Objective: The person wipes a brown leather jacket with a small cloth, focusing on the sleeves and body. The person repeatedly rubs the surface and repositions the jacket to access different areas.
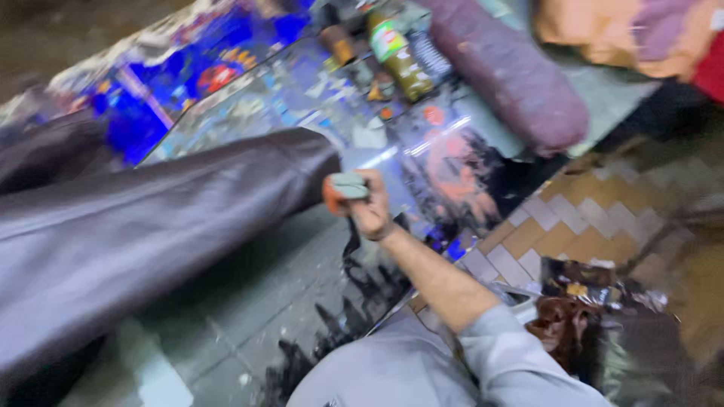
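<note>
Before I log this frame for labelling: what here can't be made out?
- Left hand: not in the head view.
- Right hand: motion blur hides the fingers' hold on the orange-and-grey block.
- Dark leather sheet: cut off by the left edge.
- Green bottle: label blurred.

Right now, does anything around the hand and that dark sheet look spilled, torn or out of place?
Yes. Black stains with jagged edges spread over the grey floor below the right hand, which grips an orange-and-grey block against the dark leather sheet. The blur hides finer damage.
</note>
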